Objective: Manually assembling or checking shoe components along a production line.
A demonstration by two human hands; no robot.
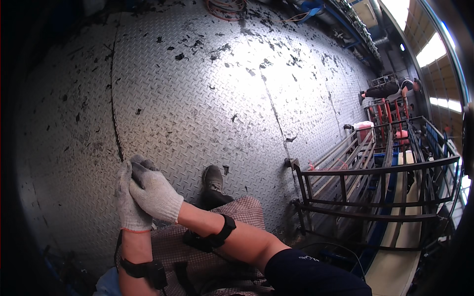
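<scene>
Both hands wear pale grey knitted work gloves, with darker soiling at the fingertips. My left hand (127,200) is held upright at the lower left, an orange band at its glove cuff. Pressed against it from the right is my right hand (157,193), its fingers bent in over the left hand's palm side. The two hands are closed together. Anything between them is hidden. They are above the metal floor, near a floor seam.
Dark scraps (180,56) litter the treadplate floor (168,98). A dark metal rack cart (345,172) stands at right, beside a long cream board (395,261). Another person (385,90) bends near red frames (387,111) at far right. Coiled hose (226,9) lies at the far edge.
</scene>
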